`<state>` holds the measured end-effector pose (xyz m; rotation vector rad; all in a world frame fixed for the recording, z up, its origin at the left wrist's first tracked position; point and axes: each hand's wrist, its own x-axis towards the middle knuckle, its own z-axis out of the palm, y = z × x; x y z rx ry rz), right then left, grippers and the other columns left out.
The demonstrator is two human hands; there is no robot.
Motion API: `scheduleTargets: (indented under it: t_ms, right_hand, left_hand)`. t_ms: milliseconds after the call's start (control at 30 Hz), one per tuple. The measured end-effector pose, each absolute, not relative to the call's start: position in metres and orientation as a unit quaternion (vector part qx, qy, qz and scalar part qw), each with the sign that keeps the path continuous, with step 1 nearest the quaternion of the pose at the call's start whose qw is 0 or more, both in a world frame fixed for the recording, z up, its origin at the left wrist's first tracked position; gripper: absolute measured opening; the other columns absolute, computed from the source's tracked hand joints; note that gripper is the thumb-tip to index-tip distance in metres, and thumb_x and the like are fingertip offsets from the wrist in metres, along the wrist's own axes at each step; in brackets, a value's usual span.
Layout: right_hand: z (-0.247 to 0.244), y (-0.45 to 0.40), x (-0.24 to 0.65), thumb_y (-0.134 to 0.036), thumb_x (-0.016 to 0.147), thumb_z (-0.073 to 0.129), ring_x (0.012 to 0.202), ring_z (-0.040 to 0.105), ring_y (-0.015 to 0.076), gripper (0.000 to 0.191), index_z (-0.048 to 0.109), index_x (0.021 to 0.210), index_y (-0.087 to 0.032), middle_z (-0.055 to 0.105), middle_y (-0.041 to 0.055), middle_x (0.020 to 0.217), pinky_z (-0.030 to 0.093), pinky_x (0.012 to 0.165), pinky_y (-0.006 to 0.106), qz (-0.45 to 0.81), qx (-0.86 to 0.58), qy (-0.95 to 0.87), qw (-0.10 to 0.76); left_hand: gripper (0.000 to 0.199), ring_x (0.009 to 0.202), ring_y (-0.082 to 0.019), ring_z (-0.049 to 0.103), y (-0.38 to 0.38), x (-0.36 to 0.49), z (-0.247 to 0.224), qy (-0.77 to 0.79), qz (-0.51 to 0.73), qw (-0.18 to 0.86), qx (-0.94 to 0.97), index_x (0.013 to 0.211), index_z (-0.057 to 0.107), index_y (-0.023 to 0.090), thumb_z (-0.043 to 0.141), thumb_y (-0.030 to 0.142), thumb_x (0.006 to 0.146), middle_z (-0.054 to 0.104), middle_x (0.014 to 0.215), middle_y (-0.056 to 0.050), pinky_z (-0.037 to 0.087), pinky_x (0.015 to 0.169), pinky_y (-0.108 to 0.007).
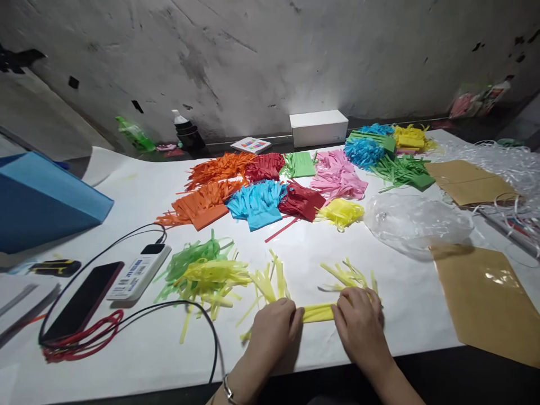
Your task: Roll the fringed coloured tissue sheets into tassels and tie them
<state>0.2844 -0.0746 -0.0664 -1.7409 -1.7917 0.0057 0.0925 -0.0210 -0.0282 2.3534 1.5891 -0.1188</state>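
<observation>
A strip of yellow tissue paper (318, 313) with fringed ends lies near the front edge of the white-covered table. My left hand (274, 329) is closed around its left part, and my right hand (358, 320) grips its right part. Between the hands the paper forms a narrow, flat band. Its loose yellow fringes spread out past both hands on the tabletop. Left of my left hand lies a pile of yellow fringed paper (215, 273), partly over green fringed paper (183, 264).
Several fringed bundles, among them a blue one (259, 205) and a pink one (337, 174), lie farther back. At right are a clear plastic bag (417, 225) and a brown envelope (485, 298). A phone (86, 298), power bank (141, 274) and cables lie left. A white box (318, 129) stands behind.
</observation>
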Motion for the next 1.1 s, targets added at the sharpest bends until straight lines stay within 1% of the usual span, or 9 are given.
scheduleTargets:
  t_ms: [133,200,333,433,567,633,767,933,1100]
  right_hand:
    - [-0.067,-0.075,0.281,-0.02,0.1,0.048,0.111,0.058,0.0278,0.016,0.064,0.099,-0.021,0.066,0.0096,0.11,0.023,0.111,0.058,-0.04,-0.655,-0.672,0.342]
    - [-0.07,-0.077,0.281,-0.018,0.099,0.05,0.113,0.058,0.026,0.016,0.064,0.107,-0.023,0.068,0.0076,0.109,0.022,0.113,0.055,-0.047,-0.596,-0.721,0.351]
    - [-0.073,-0.077,0.283,-0.013,0.099,0.047,0.089,0.06,0.0189,0.02,0.064,0.094,-0.021,0.067,0.0014,0.083,0.03,0.104,0.044,-0.016,-0.515,-0.793,0.324]
    - [-0.07,-0.075,0.286,-0.012,0.099,0.047,0.079,0.056,0.017,0.022,0.062,0.085,-0.02,0.063,0.0001,0.076,0.033,0.096,0.04,0.005,-0.518,-0.782,0.346]
    - [-0.065,-0.078,0.286,-0.02,0.1,0.05,0.081,0.054,0.0178,0.016,0.063,0.093,-0.021,0.064,0.0007,0.082,0.032,0.095,0.04,0.044,-0.515,-0.774,0.365]
    - [-0.067,-0.08,0.283,-0.023,0.1,0.05,0.083,0.054,0.0192,0.014,0.063,0.094,-0.021,0.064,0.0016,0.084,0.029,0.099,0.043,0.025,-0.516,-0.787,0.337]
    - [-0.075,-0.082,0.281,-0.012,0.1,0.04,0.079,0.052,0.0183,0.028,0.058,0.08,-0.02,0.061,0.001,0.078,0.027,0.103,0.044,-0.016,-0.516,-0.804,0.296]
    - [-0.076,-0.083,0.302,-0.018,0.102,0.042,0.086,0.055,0.0182,0.025,0.06,0.085,-0.021,0.063,0.0006,0.084,0.027,0.103,0.044,0.005,-0.543,-0.769,0.338]
    - [-0.071,-0.082,0.302,-0.024,0.101,0.044,0.091,0.058,0.0215,0.024,0.058,0.082,-0.022,0.064,0.0029,0.089,0.025,0.106,0.05,0.013,-0.614,-0.714,0.335]
  left_hand:
    - [0.03,0.075,-0.023,0.07,-0.016,0.097,-0.027,0.551,-0.046,0.154,0.819,0.08,0.071,0.018,0.049,0.029,0.099,0.073,0.079,-0.006,0.04,0.061,-0.03]
    - [0.029,0.074,-0.023,0.07,-0.015,0.097,-0.027,0.548,-0.045,0.156,0.82,0.08,0.071,0.018,0.051,0.028,0.099,0.072,0.077,-0.006,0.041,0.062,-0.03]
    - [0.016,0.082,-0.023,0.069,-0.017,0.092,-0.029,0.556,-0.016,0.147,0.818,0.091,0.07,0.018,0.061,0.03,0.095,0.072,0.086,-0.006,0.045,0.068,-0.03]
    - [0.031,0.083,-0.023,0.065,-0.024,0.085,-0.036,0.487,0.076,0.104,0.864,0.111,0.068,0.02,0.075,0.036,0.085,0.068,0.09,-0.005,0.045,0.069,-0.03]
    - [0.01,0.065,-0.019,0.056,-0.031,0.082,-0.051,0.351,0.145,0.047,0.924,0.089,0.07,0.025,0.073,0.016,0.085,0.061,0.072,0.0,0.035,0.057,-0.028]
    - [0.016,0.062,-0.017,0.054,-0.031,0.084,-0.056,0.346,0.157,0.049,0.924,0.078,0.068,0.024,0.071,0.008,0.082,0.059,0.068,0.0,0.033,0.055,-0.028]
    - [0.019,0.058,-0.015,0.054,-0.03,0.086,-0.06,0.376,0.159,0.067,0.911,0.066,0.063,0.02,0.072,0.013,0.081,0.058,0.065,0.001,0.035,0.054,-0.027]
    - [0.016,0.061,-0.016,0.06,-0.032,0.081,-0.052,0.417,0.139,0.093,0.893,0.072,0.066,0.021,0.065,0.018,0.088,0.061,0.068,0.0,0.039,0.056,-0.027]
    - [0.019,0.069,-0.017,0.065,-0.031,0.09,-0.042,0.495,0.064,0.139,0.855,0.076,0.066,0.019,0.059,0.02,0.093,0.067,0.076,-0.001,0.042,0.06,-0.027]
